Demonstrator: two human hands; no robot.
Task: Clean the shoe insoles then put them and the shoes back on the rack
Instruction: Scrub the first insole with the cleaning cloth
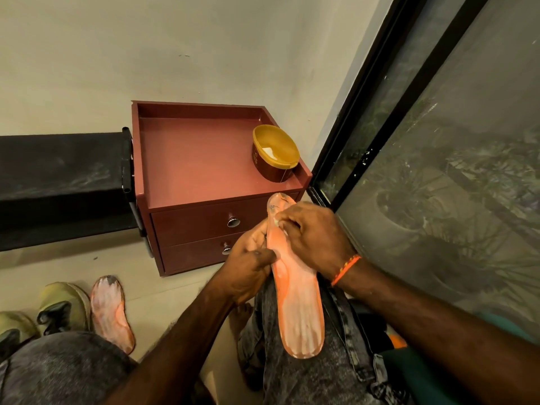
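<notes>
Both forearms reach up from the bottom edge, the left from about 7 o'clock and the right from about 4 o'clock, and the hands meet just right of centre. The left hand (248,266) has its fingers curled and its thumb pointing toward 3 o'clock, pinching. The right hand (314,236) lies knuckles-up, fingers bent toward 9 o'clock with the tips pressed down, and an orange string band circles its wrist.
</notes>
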